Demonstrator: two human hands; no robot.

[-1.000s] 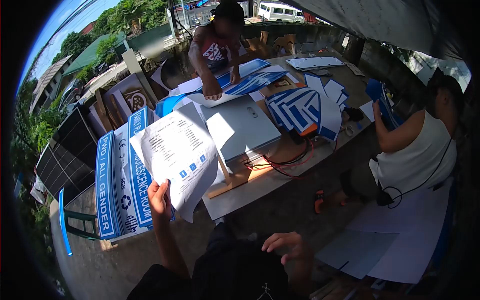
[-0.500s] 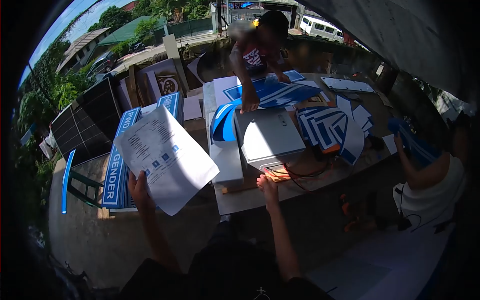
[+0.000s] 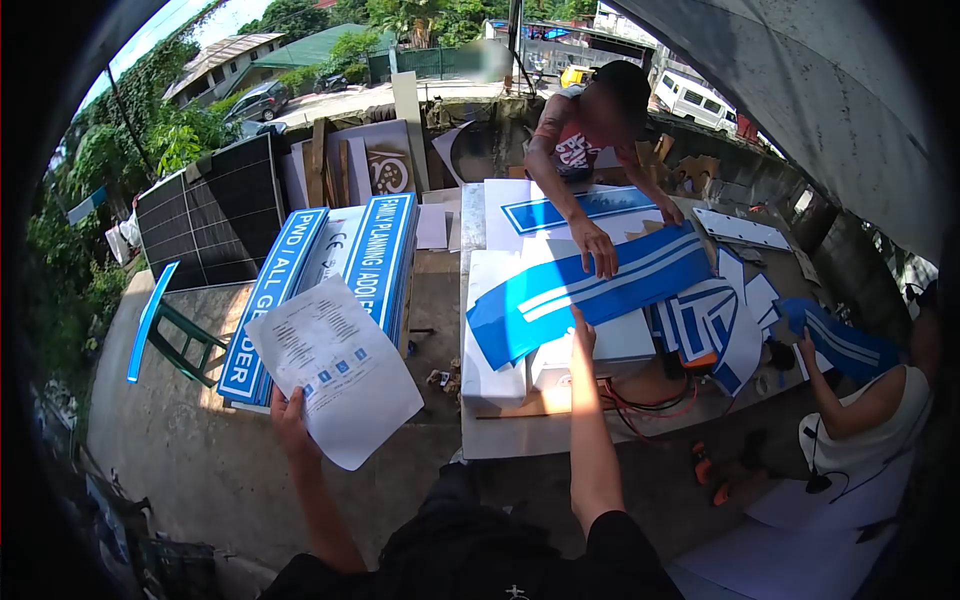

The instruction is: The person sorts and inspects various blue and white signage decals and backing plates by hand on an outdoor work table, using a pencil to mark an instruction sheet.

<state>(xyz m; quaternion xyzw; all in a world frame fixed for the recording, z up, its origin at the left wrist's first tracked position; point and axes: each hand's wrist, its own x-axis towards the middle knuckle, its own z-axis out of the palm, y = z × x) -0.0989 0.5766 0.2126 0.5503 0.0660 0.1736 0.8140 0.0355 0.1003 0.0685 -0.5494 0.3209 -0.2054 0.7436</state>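
My left hand is closed on the lower left edge of a white printed paper sheet, which carries lines of text and small blue icons. My right hand reaches forward to the near edge of a long blue sheet with white stripes. One digit lies over that edge and the other fingers are mostly hidden; the hand appears to pinch it. Beneath the blue sheet is a grey-white box on the table. Across the table, a co-worker's hand hovers over or touches the same sheet.
To the left are stacked blue signs and a dark green stool. Cut blue-and-white pieces and red and black cables lie on the table. At right, another person holds a blue striped piece.
The blue striped sheet, curled at its left end before, now lies flatter across the box. My right hand has moved up to its edge. The co-worker's arms have spread over the sheet.
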